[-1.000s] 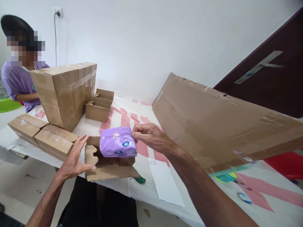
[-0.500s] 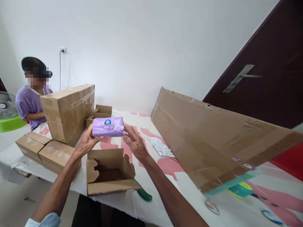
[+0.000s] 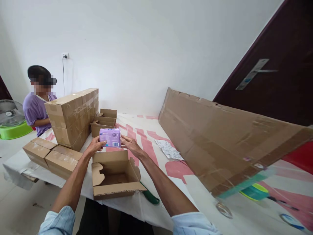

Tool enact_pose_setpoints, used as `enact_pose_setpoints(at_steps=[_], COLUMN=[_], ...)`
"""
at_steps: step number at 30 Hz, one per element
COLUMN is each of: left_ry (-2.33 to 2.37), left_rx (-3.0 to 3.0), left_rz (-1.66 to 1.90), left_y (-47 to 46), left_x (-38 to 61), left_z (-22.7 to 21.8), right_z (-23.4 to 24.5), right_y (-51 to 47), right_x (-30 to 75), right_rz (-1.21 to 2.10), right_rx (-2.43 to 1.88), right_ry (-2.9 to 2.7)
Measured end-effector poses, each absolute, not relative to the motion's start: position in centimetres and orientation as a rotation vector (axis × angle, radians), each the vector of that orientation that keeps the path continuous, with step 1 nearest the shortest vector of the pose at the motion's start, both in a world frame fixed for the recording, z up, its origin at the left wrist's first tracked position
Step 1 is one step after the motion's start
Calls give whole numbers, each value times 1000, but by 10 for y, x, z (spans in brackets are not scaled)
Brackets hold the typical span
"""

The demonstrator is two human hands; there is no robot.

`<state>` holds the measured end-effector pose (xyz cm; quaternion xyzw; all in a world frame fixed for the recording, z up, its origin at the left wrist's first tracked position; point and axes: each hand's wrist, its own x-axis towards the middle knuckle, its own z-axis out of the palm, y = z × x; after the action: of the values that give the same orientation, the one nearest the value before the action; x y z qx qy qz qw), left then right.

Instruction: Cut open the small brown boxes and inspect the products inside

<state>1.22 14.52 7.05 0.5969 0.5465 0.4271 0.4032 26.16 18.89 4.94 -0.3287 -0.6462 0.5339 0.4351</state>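
Note:
A purple plastic-wrapped tissue pack (image 3: 110, 137) is held up between my two hands, its barcode side facing me. My left hand (image 3: 94, 146) grips its left end, thumb on the front. At the right end, the fingers of my right hand (image 3: 131, 145) close on the pack. Just below and nearer to me, an open cardboard box (image 3: 117, 192) stands on the table with its flaps up; the part of the inside that shows holds nothing. A green curved thing (image 3: 151, 197) sticks out beside the box's right side.
Taped cartons (image 3: 70, 119) are stacked at the left, with smaller closed boxes (image 3: 55, 155) in front. Open boxes (image 3: 104, 122) stand behind. A large cardboard sheet (image 3: 220, 137) leans at the right near a paper (image 3: 168, 150) and tape roll (image 3: 223, 210). Another person (image 3: 36, 104) sits far left.
The tissue pack has been turned from its logo face to its barcode side, still in both hands. The view has shifted slightly.

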Motion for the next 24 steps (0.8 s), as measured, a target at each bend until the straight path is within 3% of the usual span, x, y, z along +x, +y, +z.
enact_pose_setpoints(at_steps=[16, 24], left_ry=[1387, 1304], left_rx=[1484, 1470], left_rz=[578, 748], left_y=[174, 169], left_x=[-18, -13], left_z=[61, 66], right_z=[4, 22], right_y=[193, 198], right_x=[247, 248], right_rz=[1274, 1276], right_rx=[-943, -948], right_ry=[-1453, -1464])
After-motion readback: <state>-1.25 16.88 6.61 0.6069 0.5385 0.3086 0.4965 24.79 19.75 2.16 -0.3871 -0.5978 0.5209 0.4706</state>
